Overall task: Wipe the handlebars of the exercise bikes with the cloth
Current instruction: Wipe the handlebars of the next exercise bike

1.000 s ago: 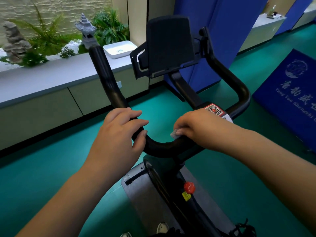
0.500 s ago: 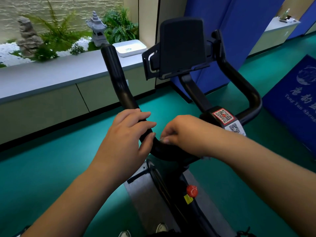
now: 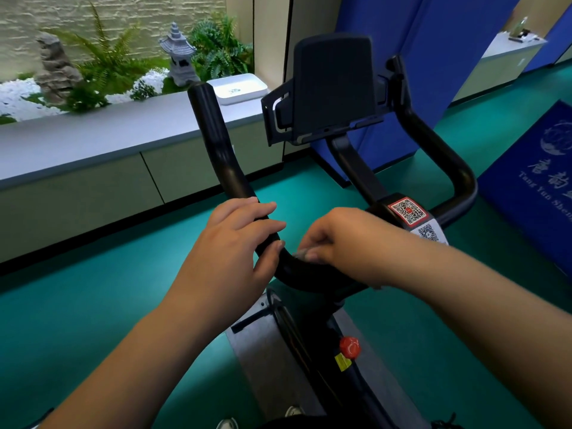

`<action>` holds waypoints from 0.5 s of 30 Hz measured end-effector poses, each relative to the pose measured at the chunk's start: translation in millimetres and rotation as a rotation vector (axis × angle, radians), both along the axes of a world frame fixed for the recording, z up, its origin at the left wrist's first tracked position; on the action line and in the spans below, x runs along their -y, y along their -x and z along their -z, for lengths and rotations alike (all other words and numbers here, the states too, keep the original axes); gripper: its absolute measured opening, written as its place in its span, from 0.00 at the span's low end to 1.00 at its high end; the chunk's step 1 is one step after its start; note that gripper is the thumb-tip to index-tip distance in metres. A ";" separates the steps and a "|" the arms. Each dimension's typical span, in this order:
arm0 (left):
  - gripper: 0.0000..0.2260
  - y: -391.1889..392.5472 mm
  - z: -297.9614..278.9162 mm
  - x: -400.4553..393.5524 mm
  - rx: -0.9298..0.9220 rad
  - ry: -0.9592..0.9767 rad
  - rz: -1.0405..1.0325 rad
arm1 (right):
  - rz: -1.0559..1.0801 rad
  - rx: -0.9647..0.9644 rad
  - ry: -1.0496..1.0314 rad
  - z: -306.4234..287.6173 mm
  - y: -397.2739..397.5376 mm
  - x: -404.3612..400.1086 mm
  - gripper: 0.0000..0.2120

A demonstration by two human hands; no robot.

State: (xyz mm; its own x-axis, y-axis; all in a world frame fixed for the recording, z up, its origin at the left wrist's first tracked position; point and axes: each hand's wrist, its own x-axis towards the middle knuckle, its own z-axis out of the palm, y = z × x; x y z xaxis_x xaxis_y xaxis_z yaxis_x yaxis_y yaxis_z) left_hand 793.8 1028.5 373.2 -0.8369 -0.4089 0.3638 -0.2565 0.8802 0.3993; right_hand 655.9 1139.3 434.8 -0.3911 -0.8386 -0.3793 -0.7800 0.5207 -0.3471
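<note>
Here the left hand [image 3: 230,252] wraps the black handlebar [image 3: 223,156] at the bend of its left horn, fingers curled over the top of the tube and the thumb pressed against its near side, so the grip is clamped on the bar. At three o'clock from it, close by but not touching, the right hand [image 3: 346,243] sits on the low middle curve of the same bar. Its fingers are bunched downward around a pale cloth [image 3: 305,253], of which only a small grey-white edge peeks out beneath the fingertips, pressed onto the tube. How much cloth lies under the palm cannot be seen.

From the left hand the horn rises toward eleven o'clock and ends in a rounded tip. The right horn loops up at two o'clock from the right hand. Between the horns, at twelve o'clock, a dark tablet holder [image 3: 332,88] stands on a slanted stem. Just past the right wrist, at two o'clock, a red-bordered QR sticker [image 3: 408,210] sits on the stem clamp, with a white QR label touching its lower edge.

At six o'clock from the hands a red knob [image 3: 349,347] sticks out of the bike frame, a yellow label just below it. The floor [image 3: 77,320] is teal. At ten o'clock runs a grey counter [image 3: 108,131] carrying a white basin [image 3: 240,88], with a stone lantern [image 3: 178,55] and ferns behind.
</note>
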 end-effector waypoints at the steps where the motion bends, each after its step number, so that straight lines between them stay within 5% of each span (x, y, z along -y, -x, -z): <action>1: 0.17 0.3 -0.6 0.2 0.001 0.005 0.003 | 0.014 -0.009 0.001 -3.0 6.6 -6.0 0.07; 5: 0.18 0.7 -1.2 -1.9 -0.005 0.009 0.000 | 0.089 -0.127 0.063 -4.0 29.9 -31.3 0.07; 11: 0.16 0.5 1.6 -5.3 -0.033 0.009 -0.030 | 0.316 -0.062 0.812 52.1 -10.8 -60.9 0.10; 15: 0.14 5.0 2.2 -6.8 -0.045 0.022 -0.055 | 0.469 -0.066 1.054 70.3 -26.6 -77.1 0.11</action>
